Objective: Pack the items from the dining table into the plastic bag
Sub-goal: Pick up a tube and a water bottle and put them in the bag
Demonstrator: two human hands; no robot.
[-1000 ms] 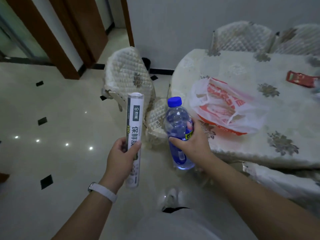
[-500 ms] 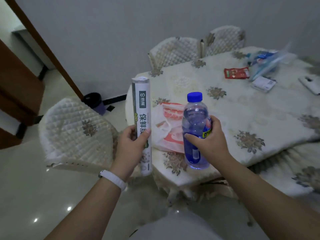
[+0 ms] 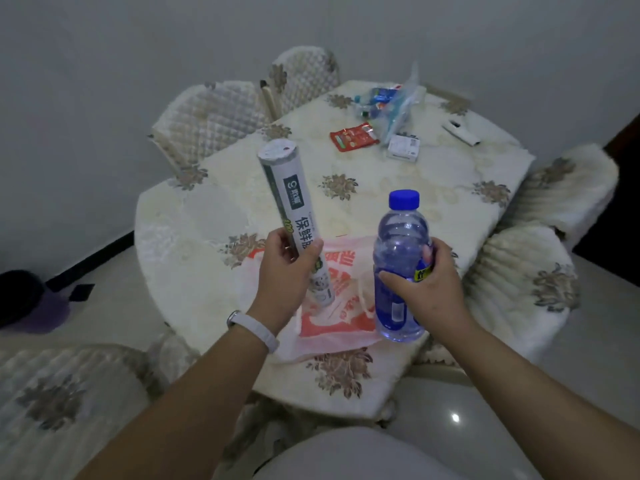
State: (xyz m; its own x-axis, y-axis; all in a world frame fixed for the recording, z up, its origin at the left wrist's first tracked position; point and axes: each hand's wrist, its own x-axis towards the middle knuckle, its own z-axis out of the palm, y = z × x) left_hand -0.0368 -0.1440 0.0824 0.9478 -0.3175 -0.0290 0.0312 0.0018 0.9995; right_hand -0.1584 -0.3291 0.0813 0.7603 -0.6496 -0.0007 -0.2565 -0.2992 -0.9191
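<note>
The plastic bag (image 3: 349,292), white with red-orange print, lies flat on the table (image 3: 214,220) at its 6 o'clock edge, nearest the person. Over it are two items, both held. The left grip (image 3: 284,268) is wrapped around the lower half of a cling-film roll (image 3: 294,209), thumb across the label. The roll tilts, its top leaning toward 11 o'clock and its lower end over the bag; whether it touches the bag cannot be told. The right grip (image 3: 426,289) curls around the middle of a clear water bottle (image 3: 398,258) with a blue cap (image 3: 403,199), held upright over the bag's 3 o'clock side. A white wristband (image 3: 252,329) sits on the left wrist.

Farther across the floral tablecloth, toward 12 o'clock, lie a red packet (image 3: 353,136), a small white box (image 3: 403,148) and a clear pouch (image 3: 391,102) of small items. A white oblong object (image 3: 462,131) lies toward 2 o'clock. Chairs with quilted covers stand around the table.
</note>
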